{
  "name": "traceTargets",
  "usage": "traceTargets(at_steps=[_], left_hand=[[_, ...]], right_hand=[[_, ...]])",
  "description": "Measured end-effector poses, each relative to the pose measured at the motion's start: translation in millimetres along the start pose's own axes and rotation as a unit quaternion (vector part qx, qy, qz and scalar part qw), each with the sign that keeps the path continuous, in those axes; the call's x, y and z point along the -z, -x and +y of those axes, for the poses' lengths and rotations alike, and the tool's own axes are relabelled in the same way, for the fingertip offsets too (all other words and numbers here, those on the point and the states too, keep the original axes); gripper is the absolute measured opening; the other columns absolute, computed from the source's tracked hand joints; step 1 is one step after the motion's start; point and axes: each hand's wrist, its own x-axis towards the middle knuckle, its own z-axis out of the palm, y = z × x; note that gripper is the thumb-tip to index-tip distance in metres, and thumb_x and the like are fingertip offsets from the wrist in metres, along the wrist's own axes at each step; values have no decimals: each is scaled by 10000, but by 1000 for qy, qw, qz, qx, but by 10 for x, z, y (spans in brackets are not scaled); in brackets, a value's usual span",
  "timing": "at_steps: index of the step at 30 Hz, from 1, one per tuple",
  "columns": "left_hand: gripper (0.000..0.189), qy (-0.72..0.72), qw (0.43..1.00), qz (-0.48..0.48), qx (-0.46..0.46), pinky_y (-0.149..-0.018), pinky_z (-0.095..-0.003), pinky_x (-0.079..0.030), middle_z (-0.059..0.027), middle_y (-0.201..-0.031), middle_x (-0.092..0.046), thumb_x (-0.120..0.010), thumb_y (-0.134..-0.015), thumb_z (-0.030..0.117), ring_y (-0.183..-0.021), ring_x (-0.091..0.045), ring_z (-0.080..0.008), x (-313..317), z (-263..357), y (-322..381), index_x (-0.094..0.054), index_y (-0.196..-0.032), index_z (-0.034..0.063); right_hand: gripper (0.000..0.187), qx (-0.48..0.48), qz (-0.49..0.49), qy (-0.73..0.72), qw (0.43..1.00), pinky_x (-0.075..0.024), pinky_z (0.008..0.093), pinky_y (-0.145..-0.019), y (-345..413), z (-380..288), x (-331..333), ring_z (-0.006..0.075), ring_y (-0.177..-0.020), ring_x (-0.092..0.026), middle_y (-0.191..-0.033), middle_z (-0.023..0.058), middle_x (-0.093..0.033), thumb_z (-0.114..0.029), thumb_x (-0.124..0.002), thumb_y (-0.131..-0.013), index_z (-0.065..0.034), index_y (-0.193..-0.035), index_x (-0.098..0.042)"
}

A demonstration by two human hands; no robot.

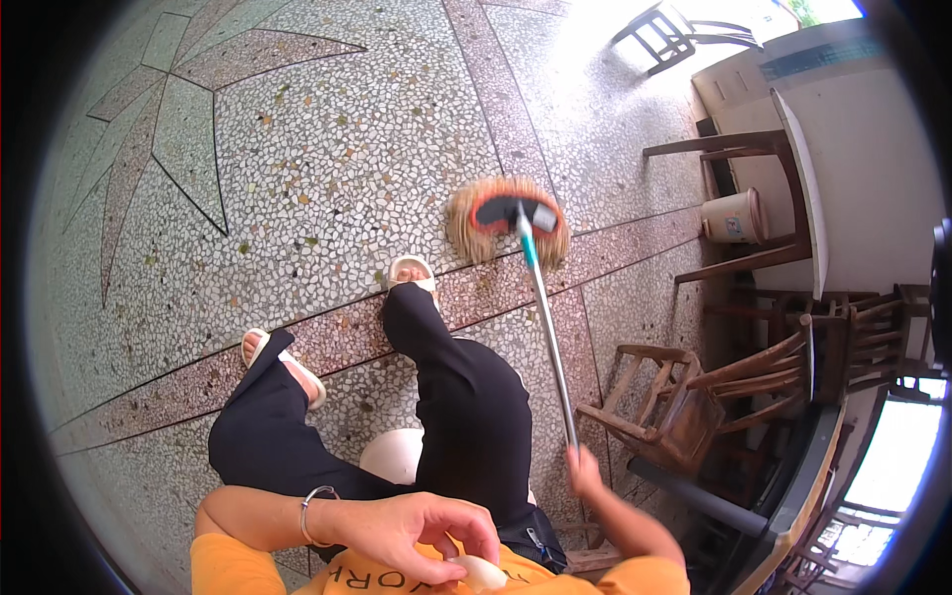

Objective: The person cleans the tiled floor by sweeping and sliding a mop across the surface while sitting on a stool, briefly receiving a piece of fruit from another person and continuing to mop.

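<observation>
My right hand (584,473) grips the metal pole of a mop (554,338) near its upper end. The pole slopes away to a mop head with tan string fringe, an orange edge and a black plate (497,212), resting on the terrazzo floor (349,171). My left hand (428,529), with a bracelet at the wrist, is bent across my front. Between its thumb and fingers is a small white rounded object (480,574), whose exact kind I cannot tell.
A wooden chair (669,416) is close on my right, near a dark-edged table (803,476). Farther along the wall are a white-topped table (799,193), a lidded pail (732,217) and another chair (662,41). A white rounded thing (394,455) shows between my legs.
</observation>
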Motion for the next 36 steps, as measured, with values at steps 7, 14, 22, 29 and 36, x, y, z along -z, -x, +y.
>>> traceTargets(at_steps=[7, 14, 22, 29, 36], left_hand=[[217, 41, 994, 99, -4, -829, -236, -473, -55, -1057, -515, -570, -818, 19, -993, -534, -113, 266, 74, 15, -542, -1033, 15], [214, 4, 996, 87, -21, -835, -233, -468, -57, -1067, -504, -576, -815, 19, -963, -541, -119, 212, 95, 76, -548, -1028, 20], [204, 16, 999, 3, 50, -821, -235, -475, -49, -1036, -524, -565, -836, 36, -955, -545, -113, 144, -24, -200, -536, -1037, 23], [188, 41, 988, -30, 146, -840, -266, -475, -90, -1062, -494, -557, -846, 9, -991, -525, -155, 63, -231, -465, -539, -1033, 7], [205, 64, 989, -27, 131, -824, -256, -499, -83, -1066, -503, -558, -839, 4, -988, -535, -145, 105, -164, -500, -533, -1042, 3]], right_hand=[[509, 37, -35, -120, 991, -465, 385, -406, -2943, -2718, 279, 263, -422, -581, -608, 142, -573, -492, -440, -881, 13, -907, -501], [505, 29, 62, 38, 997, -505, 433, -648, -3066, -3628, 1124, 333, -670, -640, -738, 212, -631, -413, -397, -900, 48, -903, -606], [405, 94, 51, 33, 994, -448, 465, -735, -767, 472, 163, 422, -864, -562, -868, 257, -577, -407, -402, -902, -19, -889, -517], [397, -254, -60, 19, 965, -448, 489, -761, 3002, 1554, -734, 435, -875, -572, -913, 285, -584, -330, -516, -845, 3, -1060, -507], [359, -189, -37, 20, 981, -441, 504, -624, 1878, 1155, -472, 457, -737, -578, -733, 275, -569, -365, -445, -903, -8, -874, -469]])
